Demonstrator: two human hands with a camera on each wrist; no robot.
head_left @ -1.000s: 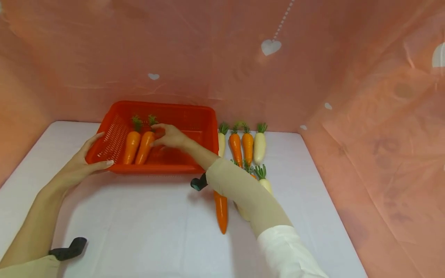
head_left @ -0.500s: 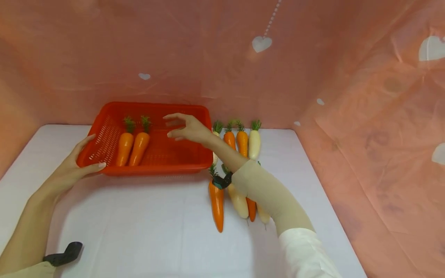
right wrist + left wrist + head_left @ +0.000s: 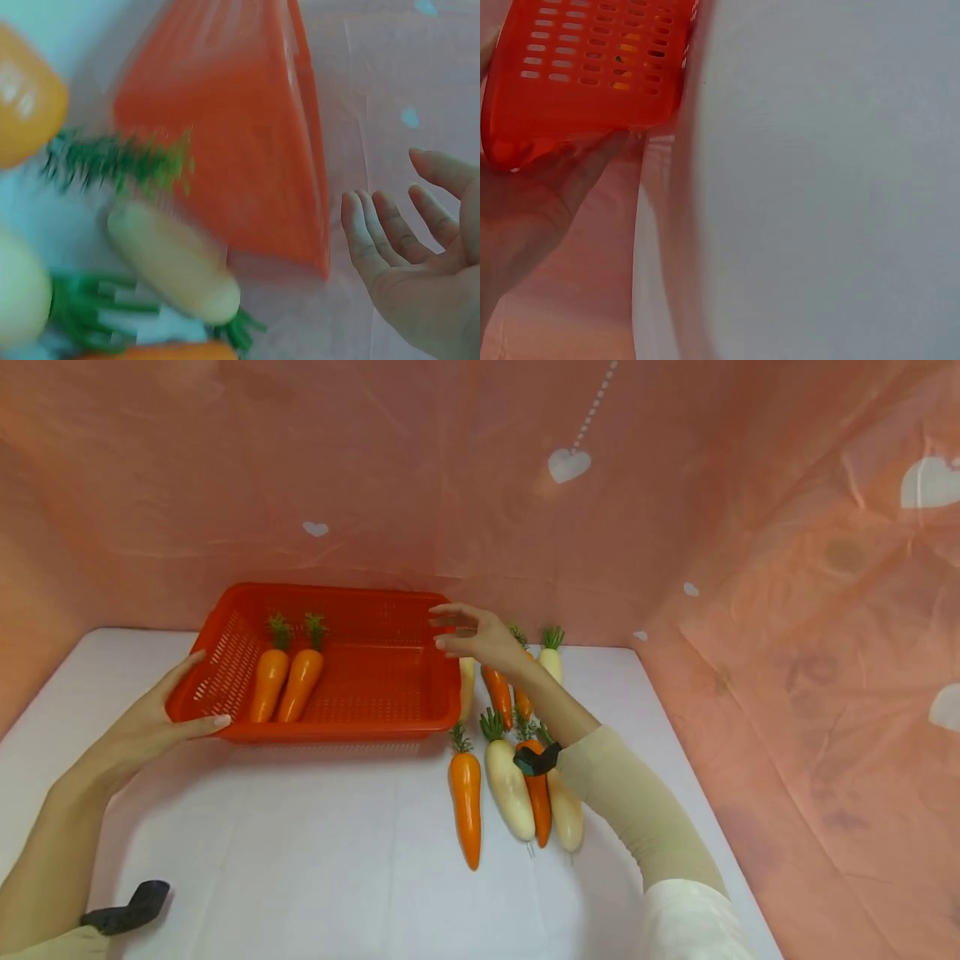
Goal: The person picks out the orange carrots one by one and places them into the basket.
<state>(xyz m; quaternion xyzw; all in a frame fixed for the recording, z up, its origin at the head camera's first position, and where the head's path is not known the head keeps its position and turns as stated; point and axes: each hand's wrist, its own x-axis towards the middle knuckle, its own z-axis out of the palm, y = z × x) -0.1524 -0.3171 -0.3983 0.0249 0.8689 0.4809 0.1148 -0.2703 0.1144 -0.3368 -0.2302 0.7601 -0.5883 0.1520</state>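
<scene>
A red plastic basket (image 3: 337, 728) stands toward the back left of the table. Two carrots with green tops, one carrot (image 3: 268, 685) beside another carrot (image 3: 302, 683), lie in its left half. My left hand (image 3: 153, 718) holds the basket's left front corner, with fingers along the side and thumb at the front rim. My right hand (image 3: 483, 637) hovers at the basket's right rim with fingers spread loosely and nothing in them. Below that hand and wrist lie a white radish (image 3: 510, 789), a carrot (image 3: 538, 802) and other vegetables, partly hidden by the arm.
Nearest the basket's front right corner lies a single carrot (image 3: 466, 810). A back row holds carrots and a white radish (image 3: 551, 662) close to the pink cloth wall (image 3: 450, 485). All stand on a white-covered table (image 3: 300, 843).
My right hand has moved right, from beside the carrots in the basket to the basket's right rim. My left hand has stayed on the corner. The camera view has shifted slightly.
</scene>
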